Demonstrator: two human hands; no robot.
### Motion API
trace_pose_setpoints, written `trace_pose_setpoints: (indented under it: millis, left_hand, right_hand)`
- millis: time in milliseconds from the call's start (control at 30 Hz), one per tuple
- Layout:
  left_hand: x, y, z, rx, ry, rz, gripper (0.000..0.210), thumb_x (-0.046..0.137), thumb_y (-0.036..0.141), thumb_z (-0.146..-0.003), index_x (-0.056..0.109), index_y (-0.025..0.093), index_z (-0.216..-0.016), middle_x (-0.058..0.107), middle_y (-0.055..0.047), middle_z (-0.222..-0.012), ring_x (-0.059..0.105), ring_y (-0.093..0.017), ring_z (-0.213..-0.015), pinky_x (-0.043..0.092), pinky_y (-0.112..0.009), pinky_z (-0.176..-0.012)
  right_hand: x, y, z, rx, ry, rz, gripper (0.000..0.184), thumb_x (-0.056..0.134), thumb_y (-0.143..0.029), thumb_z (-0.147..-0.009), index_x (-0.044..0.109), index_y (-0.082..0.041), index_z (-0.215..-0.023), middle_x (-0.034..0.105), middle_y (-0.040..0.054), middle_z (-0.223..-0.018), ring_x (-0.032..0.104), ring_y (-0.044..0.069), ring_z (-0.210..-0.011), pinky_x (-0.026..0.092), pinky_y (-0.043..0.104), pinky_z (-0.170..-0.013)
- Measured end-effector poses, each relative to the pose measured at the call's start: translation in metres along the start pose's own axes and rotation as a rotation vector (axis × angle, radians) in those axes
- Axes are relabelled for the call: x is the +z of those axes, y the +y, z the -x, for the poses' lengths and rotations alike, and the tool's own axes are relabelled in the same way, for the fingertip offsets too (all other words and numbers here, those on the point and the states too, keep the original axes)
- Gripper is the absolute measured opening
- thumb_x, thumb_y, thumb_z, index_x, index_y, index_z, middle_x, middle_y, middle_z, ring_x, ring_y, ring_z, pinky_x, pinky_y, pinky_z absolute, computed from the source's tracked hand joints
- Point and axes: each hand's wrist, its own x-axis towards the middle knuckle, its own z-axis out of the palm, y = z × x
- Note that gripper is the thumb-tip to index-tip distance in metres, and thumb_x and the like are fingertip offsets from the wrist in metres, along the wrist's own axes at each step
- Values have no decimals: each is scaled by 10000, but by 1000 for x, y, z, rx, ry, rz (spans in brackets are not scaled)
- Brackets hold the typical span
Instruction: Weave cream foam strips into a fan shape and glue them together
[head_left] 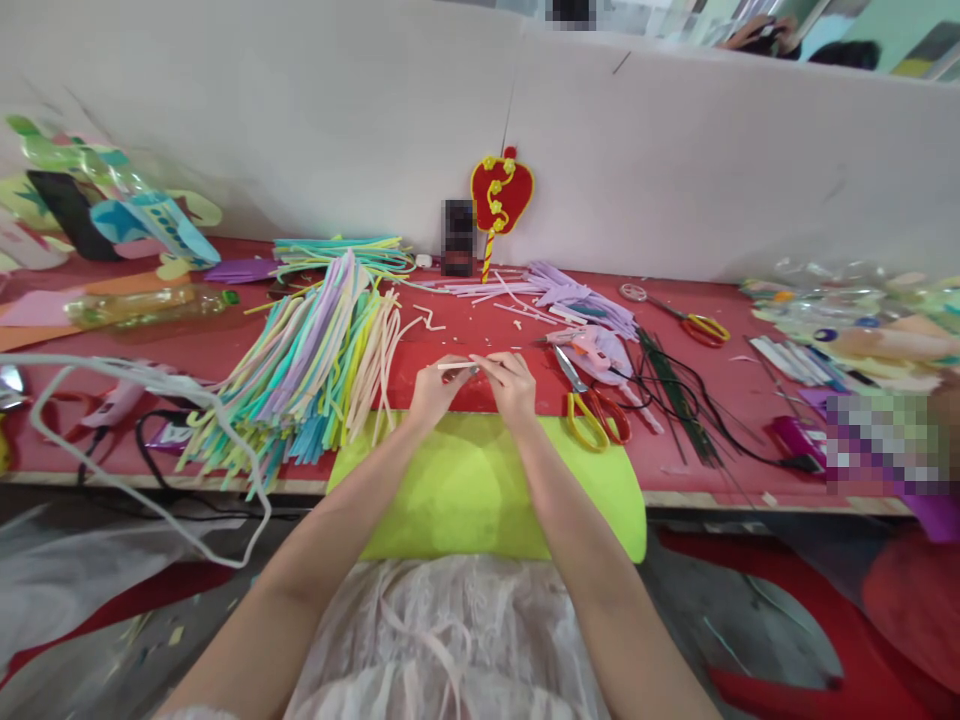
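Observation:
My left hand (433,392) and my right hand (513,386) meet over the red mat (551,395), fingertips pinched together. Between them is a short cream pipe cleaner (452,366), gripped from both sides; its far end is covered by my fingers. A lime-yellow sheet (465,490) lies under my wrists and hangs past the table edge. Right of my right hand are scissors (588,412) with yellow and red handles, blades apart. To the left of my left hand spreads a big heap of coloured pipe cleaners (300,350), with cream ones nearest.
A pink glue gun (592,352) with a black cord rests behind the scissors, by lilac pipe cleaners (574,295). A red fan-shaped ornament (502,195) stands against the white partition (337,120). Farther right are more scissors (705,328); a plastic bottle (150,308) lies left.

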Motion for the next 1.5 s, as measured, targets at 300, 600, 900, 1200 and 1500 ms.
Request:
trace_pose_setpoints:
  millis: [300,600,900,1200,1500]
  left_hand:
    - [-12,-22,-6,26,22,-395,126,609,162,-795,714,210,-844,671,-50,-889,601,-196,-867,438,-330,-872]
    - [-10,-22,-5,-6,-90,-569,186,594,166,-815,737,254,-895,684,-51,-980,576,-239,-948,392,-386,-891]
    - [-14,-28,-6,-27,-120,-480,195,637,175,-782,737,271,-919,697,-39,-994,595,-225,-963,403,-373,-918]
    - [-18,-30,-7,-39,-113,-412,167,672,177,-754,743,276,-868,712,-32,-975,618,-217,-943,416,-368,-902]
    - [-17,-25,-5,-39,-107,-504,185,626,186,-805,735,297,-906,712,-20,-998,604,-216,-969,345,-381,-922]
  right_hand:
    - [5,12,-2,230,15,-120,308,489,-434,-905,721,-257,-1005,639,56,-926,585,191,-900,454,311,-862]
    - [9,14,-2,171,-30,-46,310,462,-419,-921,700,-237,-998,682,69,-956,567,211,-928,422,347,-902]
    - [20,15,-1,70,-224,16,242,445,-324,-933,660,-217,-901,696,67,-877,596,209,-878,397,347,-910]
    - [20,16,2,135,-254,19,247,430,-349,-941,646,-231,-948,695,60,-906,616,200,-859,436,300,-813]
    - [20,12,2,156,-240,34,231,438,-333,-936,646,-235,-964,685,60,-910,616,191,-876,450,290,-804]
